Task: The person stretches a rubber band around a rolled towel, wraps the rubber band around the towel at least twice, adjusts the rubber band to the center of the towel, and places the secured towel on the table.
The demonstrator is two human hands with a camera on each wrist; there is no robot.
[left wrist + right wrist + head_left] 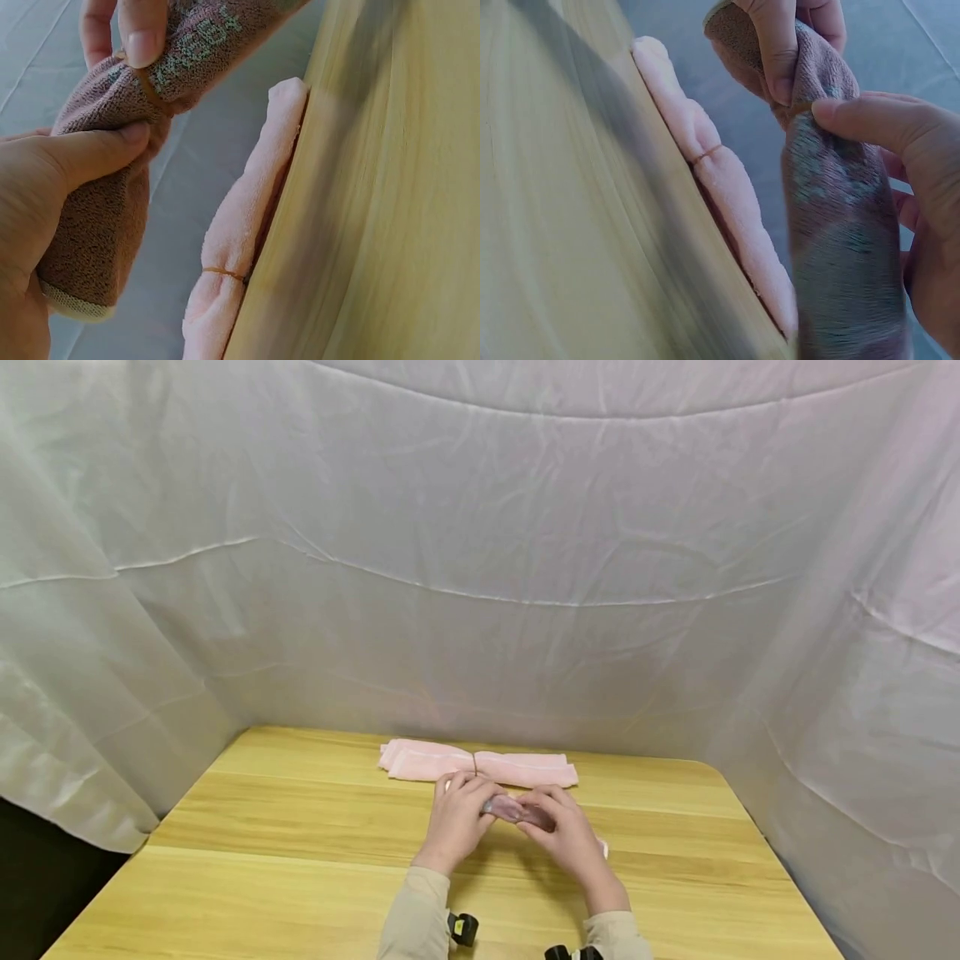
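A brownish-mauve towel (512, 810) with a pale green pattern is folded into a long bundle and held above the table. An orange-brown rubber band (152, 91) cinches it around the middle. My left hand (457, 822) grips the bundle on one side of the band, thumb pressed against the cloth. On the other side my right hand (567, 835) holds it, its thumb tip at the rubber band in the right wrist view. Just beyond both hands lies a pink towel (525, 768), folded long and banded at its middle; it touches neither hand.
The wooden table (262, 893) has rounded far corners. White cloth curtains (480, 652) hang behind it and along both sides. The pink towel lies near the table's far edge.
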